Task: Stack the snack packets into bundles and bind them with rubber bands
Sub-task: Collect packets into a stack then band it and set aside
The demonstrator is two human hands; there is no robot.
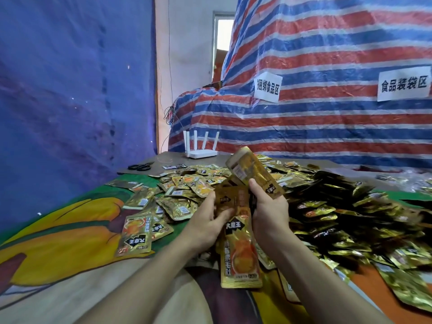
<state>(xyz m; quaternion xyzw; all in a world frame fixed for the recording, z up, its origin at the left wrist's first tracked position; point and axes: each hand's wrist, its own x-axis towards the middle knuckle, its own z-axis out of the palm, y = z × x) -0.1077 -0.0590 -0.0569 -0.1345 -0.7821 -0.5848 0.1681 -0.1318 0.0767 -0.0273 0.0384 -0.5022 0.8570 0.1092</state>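
Both my hands hold gold snack packets over the table's near middle. My left hand (207, 220) grips a small stack of packets (230, 199), its thumb lying across their front. A long gold packet (240, 253) with an orange picture hangs down from that stack. My right hand (268, 206) grips another gold packet (253, 171), tilted up and away to the left. A big heap of loose gold packets (327, 206) covers the table behind and to the right. No rubber band shows in either hand.
A few packets (136, 235) lie stacked at the left on the colourful printed cloth (70, 230). Black scissors (141, 166) and a white router (202, 146) sit at the far edge. Striped tarpaulin (327, 78) with two paper signs rises behind.
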